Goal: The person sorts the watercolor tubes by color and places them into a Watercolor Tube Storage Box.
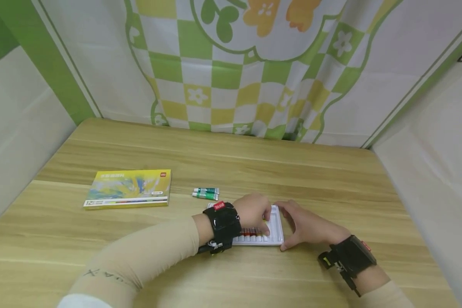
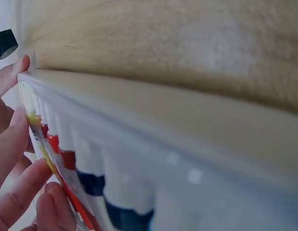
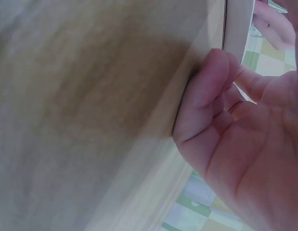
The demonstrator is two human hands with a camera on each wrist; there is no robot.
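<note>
A white plastic tray (image 1: 277, 229) holds a row of paint tubes (image 1: 250, 232) with red, brown and dark blue bands and white ends. My left hand (image 1: 252, 211) reaches over it from the left, partly covering the row. Between its thumb and fingertips it pinches a yellow-banded paint tube (image 2: 45, 154) at the tray's right part. Around the tray's right end, my right hand (image 1: 312, 224) grips, its thumb at the near corner and its fingers at the far one. In the right wrist view, the right thumb (image 3: 206, 96) lies against the tray's edge, close to the tabletop.
Two green paint tubes (image 1: 205, 193) lie side by side just beyond the tray. Farther left lies a flat yellow paint box (image 1: 128, 188) with a printed lid. The wooden table (image 1: 215, 158) ends at a checked curtain (image 1: 231, 81) behind, with pale fabric walls at both sides.
</note>
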